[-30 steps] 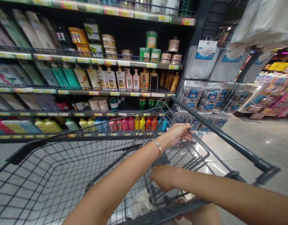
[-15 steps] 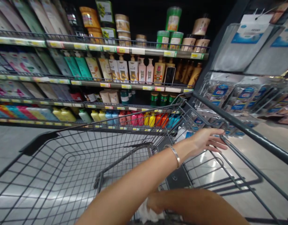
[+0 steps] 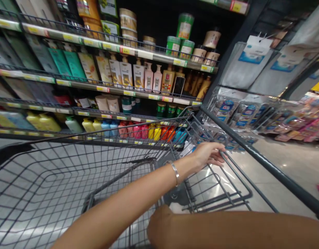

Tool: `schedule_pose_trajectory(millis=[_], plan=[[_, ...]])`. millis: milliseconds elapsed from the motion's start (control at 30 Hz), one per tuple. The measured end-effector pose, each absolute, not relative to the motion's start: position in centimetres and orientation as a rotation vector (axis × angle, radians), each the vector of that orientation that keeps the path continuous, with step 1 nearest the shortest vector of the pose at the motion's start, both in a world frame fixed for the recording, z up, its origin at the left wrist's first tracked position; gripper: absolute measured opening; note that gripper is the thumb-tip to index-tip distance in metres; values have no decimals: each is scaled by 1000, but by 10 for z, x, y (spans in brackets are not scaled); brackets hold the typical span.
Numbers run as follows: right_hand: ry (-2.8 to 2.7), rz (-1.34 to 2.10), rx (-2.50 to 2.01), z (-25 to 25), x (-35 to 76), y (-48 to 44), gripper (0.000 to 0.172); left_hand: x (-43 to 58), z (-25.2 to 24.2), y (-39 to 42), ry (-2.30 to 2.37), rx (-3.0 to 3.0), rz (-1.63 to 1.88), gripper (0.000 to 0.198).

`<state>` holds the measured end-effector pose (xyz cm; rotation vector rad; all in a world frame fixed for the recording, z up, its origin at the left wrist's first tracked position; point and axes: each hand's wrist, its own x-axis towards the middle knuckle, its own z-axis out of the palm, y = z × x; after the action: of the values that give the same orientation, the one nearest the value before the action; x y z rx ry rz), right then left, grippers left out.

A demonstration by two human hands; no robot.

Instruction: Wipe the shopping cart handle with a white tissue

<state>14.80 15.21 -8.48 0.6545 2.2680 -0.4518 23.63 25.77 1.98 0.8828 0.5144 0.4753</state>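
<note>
My left hand [image 3: 211, 154], a silver bracelet at its wrist, reaches across the shopping cart [image 3: 53, 174]. Its fingers curl over the top bars of the wire flap [image 3: 234, 180] by the cart's handle [image 3: 263, 157]. Low in the picture, my right hand [image 3: 159, 223] is down inside the cart beneath my left forearm. Its fingers are turned away and hidden. Beside it shows a bit of something white [image 3: 178, 208], too little of it to name.
Past the cart stand shelves [image 3: 102, 86] of shampoo bottles, jars and colourful pump bottles [image 3: 137, 130]. Packaged goods [image 3: 225, 107] and grey cloth packs [image 3: 234, 65] hang at the right, close to the cart. Shiny floor [image 3: 281, 166] stretches beyond the handle.
The view has swung right, so shelves and cart sit further left. My left hand's spread fingers have curled onto the wire flap. My right hand's fingers have turned out of sight.
</note>
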Motion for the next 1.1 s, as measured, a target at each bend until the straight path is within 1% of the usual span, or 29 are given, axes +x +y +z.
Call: schedule_pose_trajectory(millis=[33,100,200,267,300,400,467,533,567,600,667,700,733,767,800,867,933,1000,1100], plan=[[2182,-375,641,-63,149,148,8,233,23,256,547,919,491,17],[2196,-269,704,-19,155,142,11,225,30,252,612,990,534,18],[2392,-380,846,36,178,135,14,205,40,244,708,1108,624,25],[2536,-432,1013,60,203,130,15,187,46,239,780,1182,698,31],[2613,-486,1096,68,216,127,17,177,48,236,816,1222,734,33],[2760,-937,1274,86,255,116,29,144,50,229,946,1380,834,35],[2809,-1128,1552,95,275,114,29,122,46,225,1055,1489,915,34],[2823,-1237,1892,100,291,121,26,101,38,219,1132,1556,985,34],[2805,-1305,2050,99,296,129,25,92,34,216,1142,1569,1010,36],[2761,-1391,2200,96,299,138,27,84,31,213,1141,1579,999,39],[2656,-1559,2441,81,300,161,44,73,26,206,1132,1563,956,45],[2619,-1585,2505,70,298,172,51,70,24,202,1138,1550,931,46],[2589,-1554,2524,57,294,182,57,68,24,200,1154,1542,922,45],[2585,-1414,2571,42,288,191,60,67,23,198,1178,1540,928,43],[2631,-1228,2565,27,282,196,57,68,23,196,1207,1544,947,42],[2752,-883,2324,-2,269,201,46,70,21,195,1247,1546,1003,39],[2750,-639,2060,-28,257,197,40,72,18,195,1271,1532,1058,36],[2686,-502,1823,-52,249,190,37,72,15,195,1317,1531,1105,31],[2678,-440,1578,-84,242,184,34,71,11,194,1391,1516,1153,27]])
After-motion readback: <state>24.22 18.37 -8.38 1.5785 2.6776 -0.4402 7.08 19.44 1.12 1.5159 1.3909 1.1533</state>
